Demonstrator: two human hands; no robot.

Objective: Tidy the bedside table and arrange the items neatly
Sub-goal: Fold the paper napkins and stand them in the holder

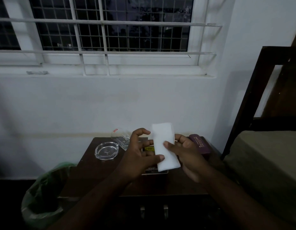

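White folded tissue (164, 146), one piece, is held above the dark wooden bedside table (100, 176). The left hand (140, 156) pinches its left edge with the thumb, and the right hand (187, 155) grips its right side. On the table lie one glass ashtray (106, 151), one tipped glass (120, 137) and one maroon case (199, 143). One green-lined bin (44, 193) stands beside.

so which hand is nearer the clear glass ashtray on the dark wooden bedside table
Left. The left hand hovers just right of the clear glass ashtray; the right hand is farther right, beyond the folded white tissue.
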